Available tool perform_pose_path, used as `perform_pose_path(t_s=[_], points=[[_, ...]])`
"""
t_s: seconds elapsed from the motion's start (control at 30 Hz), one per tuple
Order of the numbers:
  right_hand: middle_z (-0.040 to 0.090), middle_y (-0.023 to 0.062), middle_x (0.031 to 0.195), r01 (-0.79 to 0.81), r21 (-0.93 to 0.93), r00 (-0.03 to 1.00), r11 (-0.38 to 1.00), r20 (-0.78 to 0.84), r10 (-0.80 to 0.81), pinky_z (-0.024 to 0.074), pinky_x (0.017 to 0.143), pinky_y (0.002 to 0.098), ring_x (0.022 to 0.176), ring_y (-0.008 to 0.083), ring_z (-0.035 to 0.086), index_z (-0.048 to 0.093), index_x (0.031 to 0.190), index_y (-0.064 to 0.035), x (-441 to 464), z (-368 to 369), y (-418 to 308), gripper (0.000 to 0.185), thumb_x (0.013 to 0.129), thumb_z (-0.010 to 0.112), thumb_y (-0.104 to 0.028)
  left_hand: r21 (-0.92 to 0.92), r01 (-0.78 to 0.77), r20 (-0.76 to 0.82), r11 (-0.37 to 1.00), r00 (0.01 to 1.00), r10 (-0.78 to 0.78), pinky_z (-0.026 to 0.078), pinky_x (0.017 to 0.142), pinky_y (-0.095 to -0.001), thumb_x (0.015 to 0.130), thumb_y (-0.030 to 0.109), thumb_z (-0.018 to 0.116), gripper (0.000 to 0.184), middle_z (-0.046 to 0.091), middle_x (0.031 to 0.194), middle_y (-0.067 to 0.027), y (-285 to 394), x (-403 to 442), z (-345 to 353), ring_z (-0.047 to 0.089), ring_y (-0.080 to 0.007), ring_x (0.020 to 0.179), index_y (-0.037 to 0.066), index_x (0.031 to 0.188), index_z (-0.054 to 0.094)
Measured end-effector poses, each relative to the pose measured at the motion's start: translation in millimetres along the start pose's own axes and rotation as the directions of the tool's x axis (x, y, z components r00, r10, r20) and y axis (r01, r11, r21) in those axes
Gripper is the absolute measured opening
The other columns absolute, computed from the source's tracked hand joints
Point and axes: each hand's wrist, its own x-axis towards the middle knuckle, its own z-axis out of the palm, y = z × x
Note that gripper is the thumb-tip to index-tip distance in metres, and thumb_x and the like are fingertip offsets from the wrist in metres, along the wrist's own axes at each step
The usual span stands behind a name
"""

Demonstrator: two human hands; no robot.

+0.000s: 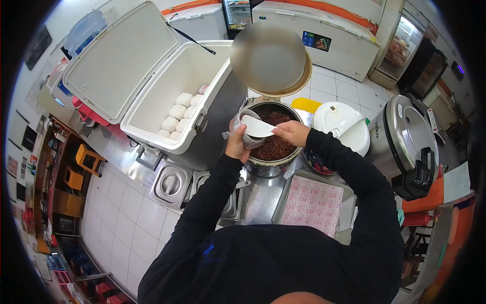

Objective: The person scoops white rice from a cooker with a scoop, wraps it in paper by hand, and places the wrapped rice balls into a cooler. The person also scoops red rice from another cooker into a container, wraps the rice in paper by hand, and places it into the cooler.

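Observation:
My left hand (236, 145) holds a clear plastic bag (238, 121) beside the left rim of a round metal pot (268, 171). Dark reddish-brown grains (275, 148) fill much of the pot. In my right hand (293, 133) is a white flat scoop (257, 126), its broad end over the mouth of the bag, close to my left fingers. The bag's contents are mostly hidden by the scoop and my hand. The pot's lid stands open behind it, partly blurred.
Left is an open cooler (177, 146) with several white wrapped bundles (177, 111). Lidded metal pans (171, 185) sit before it. On the right are a white round lid (349, 133), a yellow object (306, 105), a large steel cooker (400, 137) and a tray with printed paper (311, 204).

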Motion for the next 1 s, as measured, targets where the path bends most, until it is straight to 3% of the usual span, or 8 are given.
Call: perform_pose_path(t_s=[0.1, 0.23, 0.43, 0.67, 0.8, 0.87, 0.93, 1.0], points=[[0.051, 0.005, 0.059, -0.221, 0.413, 0.973, 0.884, 0.033, 0.228, 0.0429, 0.056, 0.0329, 0.056, 0.0157, 0.049, 0.063, 0.086, -0.002, 1.5, -6.5, 22.2, 0.045, 0.097, 0.041, -0.039, 0.014, -0.079, -0.03, 0.997, 0.996, 0.079, 0.044, 0.097, -0.0435, 0.083, 0.039, 0.062, 0.061, 0.053, 0.123, -0.0108, -3.2, -3.8, -5.7, 0.054, -0.0254, 0.114, 0.007, 0.13, 0.04], [0.043, -0.0017, 0.053, -0.206, 0.218, 0.977, 0.954, -0.018, 0.215, 0.0337, 0.044, 0.0273, 0.045, 0.0094, 0.04, 0.063, 0.081, -0.0024, -6.3, 33.7, 3.2, 0.049, 0.098, 0.037, -0.041, -0.042, -0.157, -0.088, 0.987, 0.984, 0.153, 0.04, 0.099, -0.0412, 0.081, 0.023, 0.067, 0.059, 0.05, 0.122, -0.0081, -9.5, -2.5, -6.8, 0.049, -0.0228, 0.115, 0.011, 0.13, 0.036], [0.034, -0.004, 0.05, -0.437, 0.669, 0.887, 0.601, 0.212, 0.409, 0.0262, 0.032, 0.0256, 0.035, 0.0087, 0.031, 0.051, 0.085, -0.0032, -21.7, 32.5, -25.6, 0.048, 0.098, 0.035, -0.047, -0.072, -0.253, -0.148, 0.965, 0.959, 0.241, 0.037, 0.1, -0.0407, 0.08, 0.014, 0.069, 0.062, 0.048, 0.122, -0.0075, -5.8, -21.3, 11.8, 0.046, -0.022, 0.115, 0.014, 0.13, 0.032], [0.033, -0.0039, 0.052, -0.436, 0.573, 0.884, 0.694, 0.125, 0.451, 0.0328, 0.035, 0.0274, 0.038, 0.0086, 0.032, 0.057, 0.096, -0.0019, -9.7, 32.5, -11.5, 0.052, 0.096, 0.038, -0.05, 0.042, -0.308, -0.225, 0.95, 0.924, 0.309, 0.042, 0.097, -0.0415, 0.087, 0.027, 0.06, 0.049, 0.052, 0.119, -0.0074, -5.6, -20.2, -0.8, 0.052, -0.0233, 0.112, 0.011, 0.127, 0.04], [0.058, 0.0134, 0.061, -0.545, 0.088, 0.835, 0.834, -0.028, 0.549, 0.0481, 0.047, 0.0414, 0.048, 0.027, 0.056, 0.063, 0.088, 0.004, 4.4, 22.1, 32.1, 0.047, 0.095, 0.041, -0.036, -0.081, -0.209, -0.169, 0.975, 0.966, 0.193, 0.044, 0.094, -0.04, 0.087, 0.042, 0.059, 0.051, 0.054, 0.119, -0.0073, 0.6, -48.4, -1.1, 0.053, -0.0221, 0.111, 0.01, 0.125, 0.045], [0.064, 0.0225, 0.076, -0.179, -0.607, 0.96, 0.774, -0.28, 0.003, 0.0512, 0.068, 0.0461, 0.067, 0.0381, 0.061, 0.063, 0.087, 0.0051, 9.2, 34.6, 74.6, 0.04, 0.09, 0.047, -0.031, -0.107, -0.083, -0.122, 0.991, 0.99, 0.07, 0.043, 0.096, -0.0423, 0.085, 0.054, 0.057, 0.063, 0.053, 0.123, -0.0077, 3.0, -77.3, 23.4, 0.052, -0.0238, 0.113, 0.01, 0.127, 0.044], [0.061, 0.0218, 0.095, -0.225, -0.502, 0.791, 0.835, -0.594, -0.144, 0.0453, 0.086, 0.0413, 0.097, 0.0355, 0.056, 0.064, 0.094, 0.0007, -29.3, 45.7, 15.9, 0.028, 0.083, 0.058, -0.025, -0.188, 0.066, -0.021, 0.98, 0.997, -0.071, 0.042, 0.098, -0.0434, 0.083, 0.059, 0.055, 0.069, 0.052, 0.125, -0.0081, -4.7, -103.5, 38.1, 0.051, -0.0247, 0.115, 0.009, 0.13, 0.042], [0.06, 0.0152, 0.097, -0.075, -0.434, 0.682, 0.898, -0.679, -0.272, 0.0476, 0.08, 0.0388, 0.086, 0.0331, 0.059, 0.063, 0.1, 0.0007, -76.6, 52.8, -2.6, 0.025, 0.084, 0.061, -0.018, -0.185, 0.239, 0.081, 0.953, 0.97, -0.228, 0.04, 0.101, -0.0446, 0.083, 0.06, 0.054, 0.072, 0.05, 0.129, -0.0097, -22.8, -129.5, 42.7, 0.049, -0.0261, 0.119, 0.01, 0.134, 0.04]])
